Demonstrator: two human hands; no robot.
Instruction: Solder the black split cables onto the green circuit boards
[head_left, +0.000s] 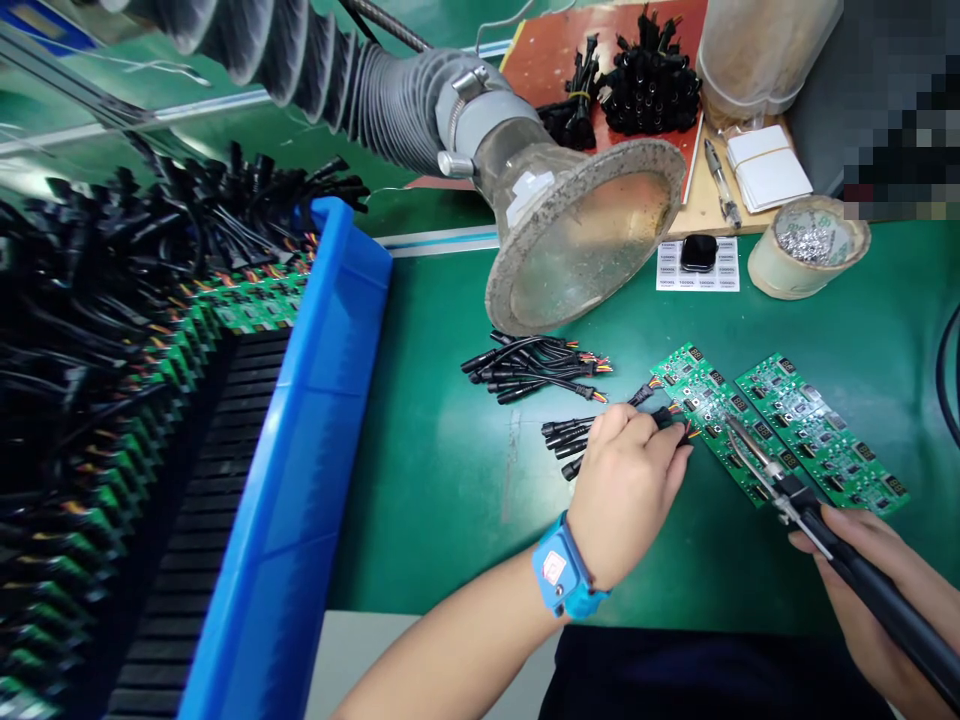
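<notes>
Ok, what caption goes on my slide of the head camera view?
Left hand holds black wires at a green circuit board while right hand holds a soldering tool.

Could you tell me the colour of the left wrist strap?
The fabric wrist strap is bright blue in the head view.

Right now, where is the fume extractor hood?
In the head view, the hood sits upper centre above the green mat, just left of the label sheet and beyond the loose cables.
</notes>
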